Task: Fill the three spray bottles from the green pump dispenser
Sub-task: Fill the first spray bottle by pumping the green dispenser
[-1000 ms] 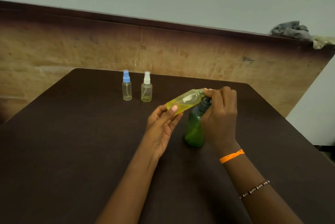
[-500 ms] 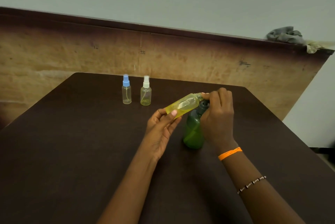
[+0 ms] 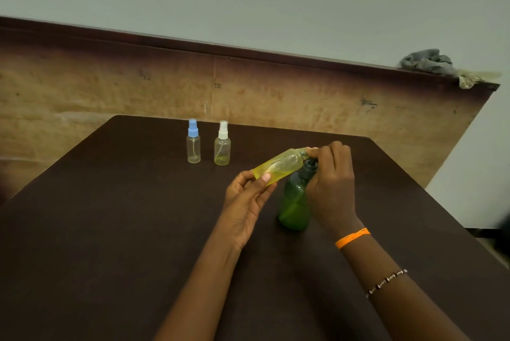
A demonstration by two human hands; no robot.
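The green pump dispenser [image 3: 294, 202] stands upright on the dark table [image 3: 110, 230]. My left hand [image 3: 247, 197] holds the base of a small yellow-tinted spray bottle [image 3: 281, 165], tilted with its neck toward the dispenser's dark pump head. My right hand [image 3: 331, 183] curls over that pump head and the bottle's neck, hiding both the nozzle and the bottle's opening. Further back stand a blue-capped spray bottle [image 3: 193, 144], nearly clear, and a white-capped spray bottle [image 3: 222, 146] with a little yellow liquid at the bottom.
A worn wooden panel [image 3: 276, 97] runs behind the table's far edge. A grey cloth [image 3: 426, 61] lies bunched on the panel's top at the right. The table's right edge [image 3: 441, 202] falls off toward a pale floor.
Both hands, the tilted bottle and the dispenser keep the same pose. Only the camera view has shifted slightly.
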